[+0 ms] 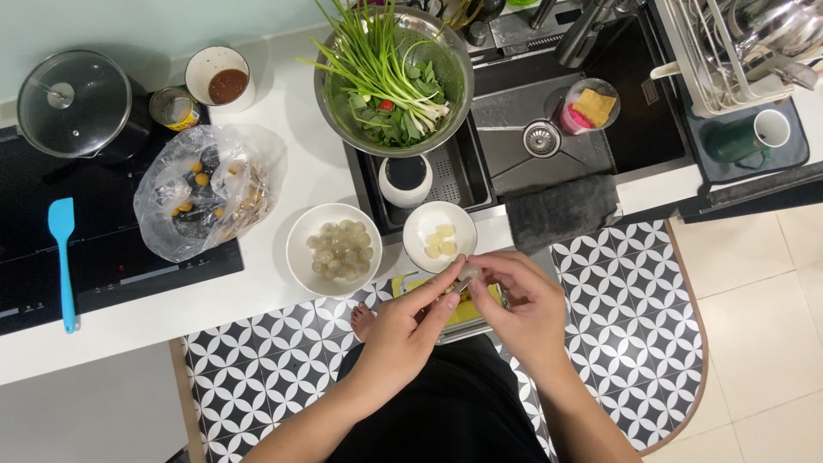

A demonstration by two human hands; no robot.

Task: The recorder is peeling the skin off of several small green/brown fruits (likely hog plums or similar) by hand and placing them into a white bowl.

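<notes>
Peeled fruit (465, 276), pinched between my left hand (410, 330) and right hand (525, 310) fingers at lower centre, wants gentle pressure.

Bare forearms, left hand (403, 330) and right hand (527, 309) ungloved, black garment below, one bare foot.

A crumpled clear plastic bag (204, 201) lies on the cooktop (103, 257) — beside it, a yellow-labelled tin (174, 109).
</notes>
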